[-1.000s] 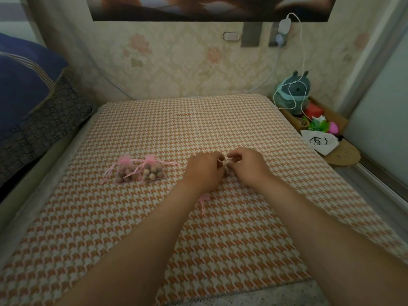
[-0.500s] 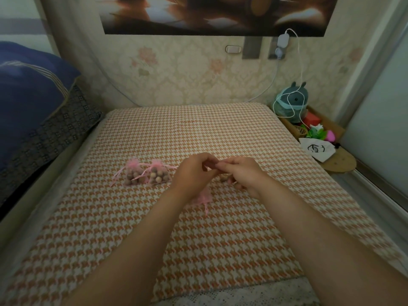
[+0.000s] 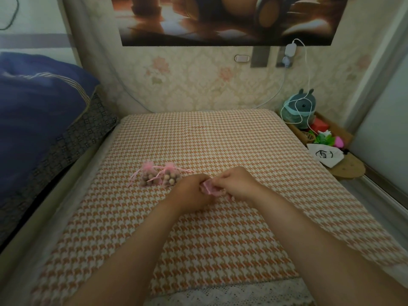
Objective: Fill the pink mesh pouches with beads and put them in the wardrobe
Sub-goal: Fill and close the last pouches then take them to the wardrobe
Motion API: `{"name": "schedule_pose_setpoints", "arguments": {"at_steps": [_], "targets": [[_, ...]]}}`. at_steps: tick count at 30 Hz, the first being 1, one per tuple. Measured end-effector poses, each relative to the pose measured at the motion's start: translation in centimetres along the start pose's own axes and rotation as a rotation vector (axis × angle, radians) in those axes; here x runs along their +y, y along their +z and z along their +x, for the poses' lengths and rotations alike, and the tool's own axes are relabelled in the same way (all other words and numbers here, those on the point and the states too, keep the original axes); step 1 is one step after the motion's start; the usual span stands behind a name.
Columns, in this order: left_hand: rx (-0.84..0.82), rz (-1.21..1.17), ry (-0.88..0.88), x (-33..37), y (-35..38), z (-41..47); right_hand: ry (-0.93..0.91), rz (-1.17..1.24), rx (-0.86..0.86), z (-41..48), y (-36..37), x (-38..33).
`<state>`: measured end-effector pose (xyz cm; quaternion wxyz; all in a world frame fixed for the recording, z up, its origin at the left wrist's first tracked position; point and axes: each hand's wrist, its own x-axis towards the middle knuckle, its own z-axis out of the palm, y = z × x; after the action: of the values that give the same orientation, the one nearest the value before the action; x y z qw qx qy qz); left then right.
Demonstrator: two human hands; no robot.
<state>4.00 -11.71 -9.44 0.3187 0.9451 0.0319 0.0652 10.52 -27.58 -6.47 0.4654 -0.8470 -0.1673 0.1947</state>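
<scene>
Left hand [image 3: 191, 191] and right hand [image 3: 237, 184] together pinch a pink mesh pouch [image 3: 209, 188]; two filled pouches [image 3: 160, 177] lie just left of them on the bed [image 3: 220, 140].

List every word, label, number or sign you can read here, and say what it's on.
No readable text anywhere.
White item at the right: a black drawn mark, not legible as letters.
Wall poster: picture only, no lettering visible.
</scene>
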Motion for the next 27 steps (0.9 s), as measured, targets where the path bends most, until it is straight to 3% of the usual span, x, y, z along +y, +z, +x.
{"name": "schedule_pose_setpoints", "arguments": {"at_steps": [4, 16, 19, 23, 27], "targets": [[0.015, -0.186, -0.007, -0.9, -0.5, -0.3, -0.062, -0.056, -0.053, -0.2, 0.2, -0.6], [0.052, -0.276, -0.038, -1.7, -1.9, -1.3, -0.224, -0.182, -0.175, -0.4, 0.7, -0.8], [0.057, -0.330, -0.067, -1.5, -2.0, -1.2, -0.281, -0.343, -0.120, -0.7, 0.5, -0.8], [0.016, -0.306, 0.029, -0.7, -2.5, -1.1, -0.342, -0.366, 0.016, -0.5, 0.2, -1.3], [0.119, -0.065, 0.186, 0.0, -2.7, -0.8, -0.399, -0.411, 0.030, -0.6, -0.6, -1.8]]}}
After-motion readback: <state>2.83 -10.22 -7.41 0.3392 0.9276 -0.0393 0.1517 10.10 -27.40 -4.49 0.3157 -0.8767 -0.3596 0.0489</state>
